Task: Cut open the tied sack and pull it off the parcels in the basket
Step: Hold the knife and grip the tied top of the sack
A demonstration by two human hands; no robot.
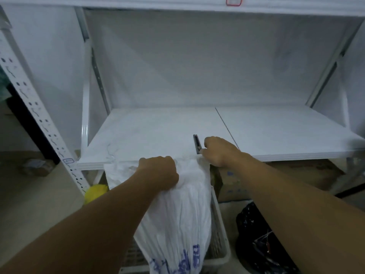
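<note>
Hanging just below the shelf's (276,131) front edge, the white sack (177,224) drops into a lattice basket (220,246) under the shelf, and its top lies bunched against that edge. The parcels are hidden inside it. The left hand (160,171) is closed in a full fist round the gathered neck. The right hand (220,151) rests at the shelf's edge with its fingers curled at the near end of a dark knife (197,143) lying flat on the shelf. It cannot be told whether it grips the knife or the sack's corner.

Judgement: the sack is thin, soft and crinkly, light in itself but weighted by its load. The bunched neck is the sound hold. Beneath the shelf sit a cardboard box (233,186), a black bag (254,244) and a yellow bundle (95,191).
</note>
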